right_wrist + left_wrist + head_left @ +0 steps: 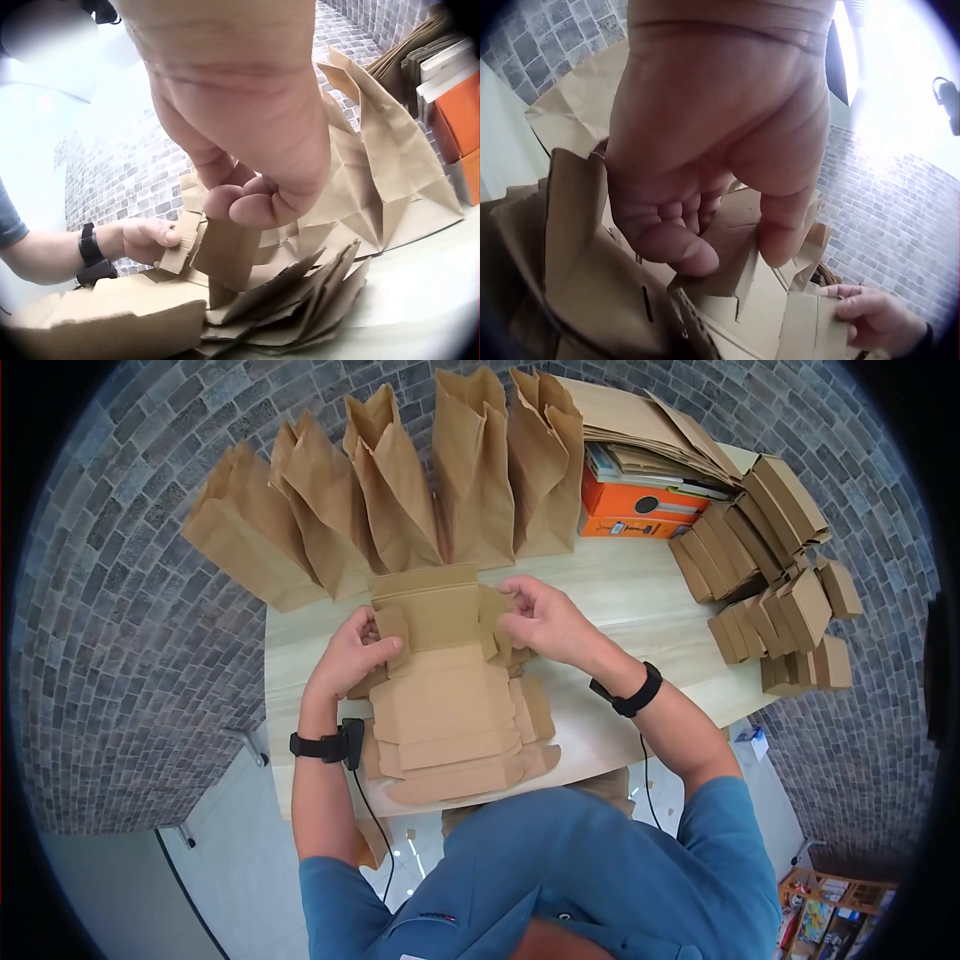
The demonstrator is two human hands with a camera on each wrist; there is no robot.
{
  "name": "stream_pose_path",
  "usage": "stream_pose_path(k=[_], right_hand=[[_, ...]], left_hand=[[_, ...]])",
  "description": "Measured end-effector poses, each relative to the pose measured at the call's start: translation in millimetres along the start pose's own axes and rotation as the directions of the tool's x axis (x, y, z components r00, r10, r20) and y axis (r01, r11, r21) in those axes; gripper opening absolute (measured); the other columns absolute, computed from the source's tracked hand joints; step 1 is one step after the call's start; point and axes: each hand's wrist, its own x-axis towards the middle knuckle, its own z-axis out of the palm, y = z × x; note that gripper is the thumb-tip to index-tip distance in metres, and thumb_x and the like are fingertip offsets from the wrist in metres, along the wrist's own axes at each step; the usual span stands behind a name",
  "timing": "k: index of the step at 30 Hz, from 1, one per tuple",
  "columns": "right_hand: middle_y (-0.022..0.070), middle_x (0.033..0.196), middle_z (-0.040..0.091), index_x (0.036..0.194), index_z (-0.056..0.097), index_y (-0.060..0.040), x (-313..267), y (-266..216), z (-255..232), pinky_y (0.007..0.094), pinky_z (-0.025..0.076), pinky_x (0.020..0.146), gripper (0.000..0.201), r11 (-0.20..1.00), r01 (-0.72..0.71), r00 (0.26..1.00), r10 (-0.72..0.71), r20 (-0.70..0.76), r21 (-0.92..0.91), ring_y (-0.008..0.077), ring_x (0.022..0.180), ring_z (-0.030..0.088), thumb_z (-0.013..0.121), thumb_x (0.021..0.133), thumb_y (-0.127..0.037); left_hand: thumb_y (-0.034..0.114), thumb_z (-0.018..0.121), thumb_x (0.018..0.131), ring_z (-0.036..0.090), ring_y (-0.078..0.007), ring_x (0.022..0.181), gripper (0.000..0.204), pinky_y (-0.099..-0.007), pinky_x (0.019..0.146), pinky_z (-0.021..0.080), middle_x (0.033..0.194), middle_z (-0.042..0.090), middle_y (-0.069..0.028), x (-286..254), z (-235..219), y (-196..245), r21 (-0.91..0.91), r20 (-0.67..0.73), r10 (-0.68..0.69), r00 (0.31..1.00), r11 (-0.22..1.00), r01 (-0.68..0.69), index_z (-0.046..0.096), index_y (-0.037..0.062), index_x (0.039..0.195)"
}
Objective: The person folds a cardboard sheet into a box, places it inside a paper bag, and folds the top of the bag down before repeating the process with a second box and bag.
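Note:
A brown cardboard box blank (pixel 445 700) lies on a small stack of flat blanks at the table's front, its far panel (pixel 430 610) standing up from the fold. My left hand (pixel 360 652) pinches the left side flap (pixel 735 259) between thumb and fingers. Opposite it, my right hand (pixel 550 622) grips the right side flap (pixel 229 251) with curled fingers. Both flaps are bent up at the ends of the far panel. Loose edges of the blanks beneath (pixel 300 300) fan out below my right hand.
Several brown paper bags (pixel 395 490) stand in a row along the back. An orange box (pixel 640 505) with papers and flat cardboard on top sits at the back right. Small folded cardboard boxes (pixel 760 550) are piled at the table's right side.

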Motion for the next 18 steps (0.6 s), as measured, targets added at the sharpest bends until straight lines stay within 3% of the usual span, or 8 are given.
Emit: stream_pose_path(k=[2, 4, 8, 14, 16, 18], right_hand=[[0.0037, 0.091, 0.061, 0.14, 0.045, 0.0042, -6.6, -12.3, 3.5, 0.0242, 0.051, 0.072, 0.059, 0.998, -0.056, 0.998, 0.055, 0.04, 0.024, 0.0098, 0.08, 0.061, 0.069, 0.089, -0.01], [0.0041, 0.092, 0.059, 0.149, 0.034, 0.0031, -12.2, -19.2, 5.3, 0.0253, 0.051, 0.074, 0.076, 0.999, -0.027, 0.989, 0.021, 0.146, 0.036, 0.0114, 0.084, 0.062, 0.073, 0.086, -0.011], [0.0043, 0.092, 0.058, 0.154, 0.027, 0.0023, -12.2, -8.8, 7.2, 0.0259, 0.051, 0.076, 0.086, 0.999, 0.052, 0.985, -0.05, 0.167, -0.007, 0.0119, 0.087, 0.062, 0.076, 0.084, -0.011], [0.0089, 0.095, 0.058, 0.153, 0.027, 0.0033, -11.3, -10.3, 18.8, 0.0293, 0.052, 0.08, 0.09, 0.961, -0.039, 0.995, 0.064, 0.081, -0.272, 0.018, 0.086, 0.063, 0.078, 0.081, -0.015], [0.0144, 0.101, 0.062, 0.15, 0.032, 0.0046, -8.0, 0.5, 27.1, 0.0352, 0.052, 0.084, 0.083, 0.917, 0.079, 0.995, -0.098, -0.029, -0.391, 0.0265, 0.091, 0.065, 0.075, 0.082, -0.017], [0.0173, 0.105, 0.063, 0.147, 0.035, 0.0049, -6.0, 4.8, 31.7, 0.0374, 0.052, 0.086, 0.078, 0.896, 0.087, 0.991, -0.122, -0.053, -0.435, 0.0297, 0.095, 0.065, 0.073, 0.084, -0.018]], left_hand=[[0.019, 0.081, 0.083, 0.06, -0.0092, 0.088, 0.06, -0.0241, 0.074, 0.05, 0.111, 0.065, -0.0056, -2.4, 3.7, -5.4, 0.028, -0.014, -0.01, 1.0, 1.0, 0.011, 0.052, -0.0007, 0.131], [0.012, 0.077, 0.082, 0.056, -0.0058, 0.079, 0.057, -0.0213, 0.065, 0.046, 0.106, 0.065, -0.0038, -5.3, 9.8, -7.6, -0.06, -0.021, 0.066, 0.998, 0.996, -0.067, 0.051, 0.0002, 0.132], [0.008, 0.074, 0.081, 0.057, -0.006, 0.081, 0.056, -0.0222, 0.067, 0.047, 0.106, 0.065, -0.0037, -9.3, 14.2, -2.5, -0.001, -0.038, 0.014, 0.999, 1.0, -0.014, 0.051, 0.0, 0.132], [0.005, 0.068, 0.079, 0.057, -0.0056, 0.081, 0.057, -0.0231, 0.069, 0.048, 0.106, 0.064, -0.0034, -11.9, 18.9, -12.4, -0.074, -0.048, 0.091, 0.995, 0.993, -0.094, 0.05, -0.0009, 0.133], [0.003, 0.065, 0.078, 0.058, -0.007, 0.087, 0.057, -0.024, 0.075, 0.05, 0.109, 0.063, -0.0031, -17.8, 21.9, -7.4, -0.029, -0.041, 0.069, 0.997, 0.997, -0.07, 0.05, -0.0011, 0.133], [0.002, 0.064, 0.078, 0.059, -0.009, 0.092, 0.058, -0.025, 0.08, 0.05, 0.112, 0.063, -0.0039, -22.7, 25.1, -5.6, 0.029, -0.067, 0.119, 0.991, 0.993, -0.118, 0.05, -0.0012, 0.134]])
